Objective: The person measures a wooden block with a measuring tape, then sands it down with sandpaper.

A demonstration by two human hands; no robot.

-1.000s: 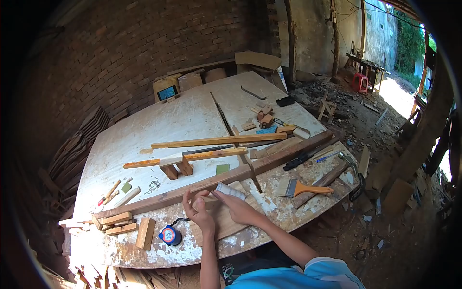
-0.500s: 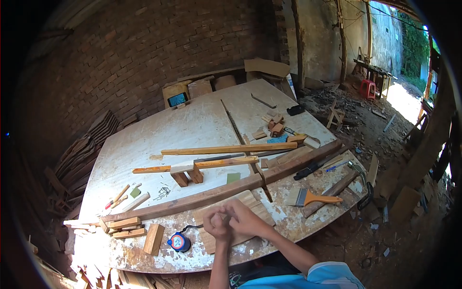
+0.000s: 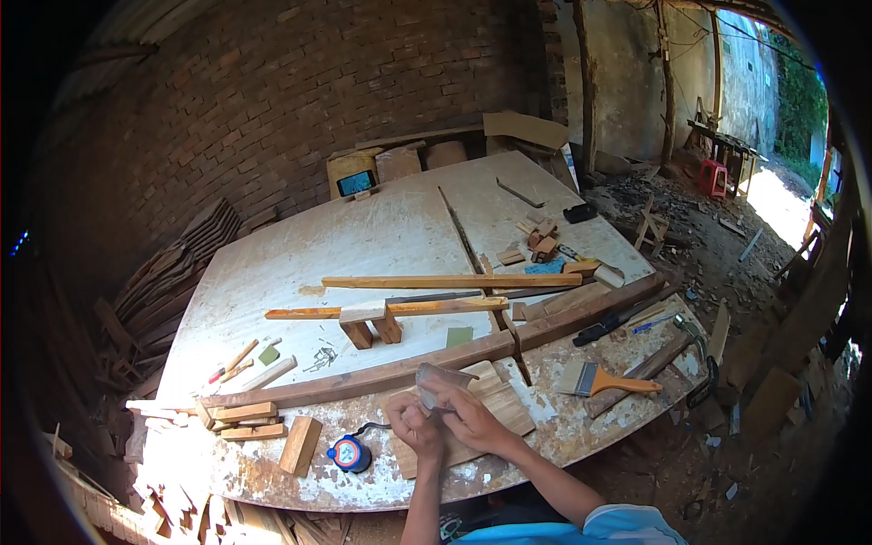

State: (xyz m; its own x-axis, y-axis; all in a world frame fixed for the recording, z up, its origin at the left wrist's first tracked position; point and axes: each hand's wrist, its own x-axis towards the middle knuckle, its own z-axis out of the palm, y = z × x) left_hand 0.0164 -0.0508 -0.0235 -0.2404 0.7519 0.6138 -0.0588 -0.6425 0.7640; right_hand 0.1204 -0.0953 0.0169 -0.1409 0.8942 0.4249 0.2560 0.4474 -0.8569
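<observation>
Over a flat wooden board (image 3: pixel 491 397), my two hands meet close to the bench edge. A thin brownish sheet-like piece (image 3: pixel 444 373), curled and folded, rises from between them; its exact kind I cannot tell. My right hand (image 3: pixel 476 425) pinches it from the right, thumb and fingers pressed together. My left hand (image 3: pixel 418 428) is curled in a fist at its lower left, the grip partly hidden. Left of the board is a blue tape measure (image 3: pixel 350 454) with a black strap, and beside that a short wooden block (image 3: pixel 301 446).
A long dark wooden beam (image 3: pixel 381 371) crosses the bench (image 3: pixel 381 241) behind my hands. To the right are a wide paintbrush (image 3: pixel 618 382) and a hammer (image 3: pixel 695 341). Farther back lie long strips (image 3: pixel 445 282), a small wooden stand (image 3: pixel 371 322) and loose blocks (image 3: pixel 542 243).
The brownish sheet now shows between my hands, where before they were clasped together with it out of sight. My right hand has opened away slightly; the whole view has shifted a little.
</observation>
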